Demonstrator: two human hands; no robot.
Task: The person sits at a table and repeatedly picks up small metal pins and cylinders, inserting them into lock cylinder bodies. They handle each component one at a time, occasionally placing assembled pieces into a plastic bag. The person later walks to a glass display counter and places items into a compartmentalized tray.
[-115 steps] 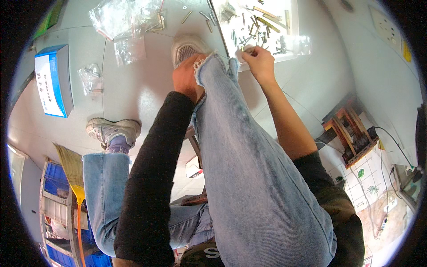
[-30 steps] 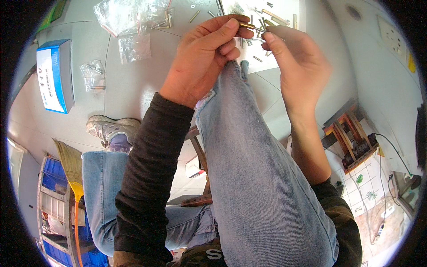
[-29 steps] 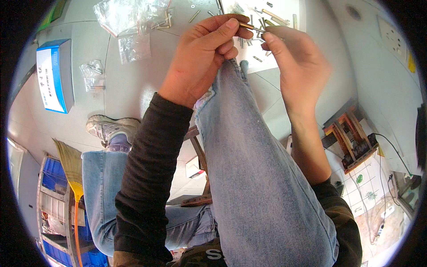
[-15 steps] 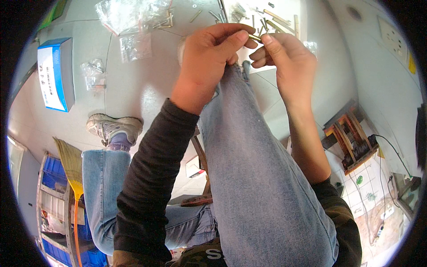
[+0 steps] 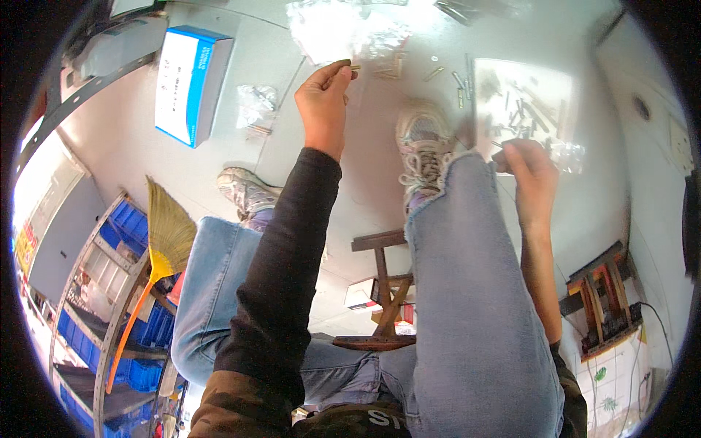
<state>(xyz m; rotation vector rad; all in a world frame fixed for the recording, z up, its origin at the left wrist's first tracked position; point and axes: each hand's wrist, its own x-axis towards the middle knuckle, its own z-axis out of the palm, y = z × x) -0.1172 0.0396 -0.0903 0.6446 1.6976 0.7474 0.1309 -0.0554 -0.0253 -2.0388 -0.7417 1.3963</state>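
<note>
Since half a second ago the two hands, then together above the raised knee, have parted. Head view: left hand [image 5: 325,91] is stretched out over the grey floor [image 5: 146,168], thumb and forefinger pinched shut on a small brass-coloured pin [image 5: 354,67]. The pin juts from the fingertips to picture right, its long axis roughly level; it is short, slim and dull yellow, finer detail too small to tell. Right hand [image 5: 527,169] hovers beside the knee, its grip closed on a thin metal piece [image 5: 499,145] too small to make out, just below the white sheet [image 5: 522,98] strewn with similar pins. Clear plastic bags [image 5: 343,33] lie just beyond the left hand.
</note>
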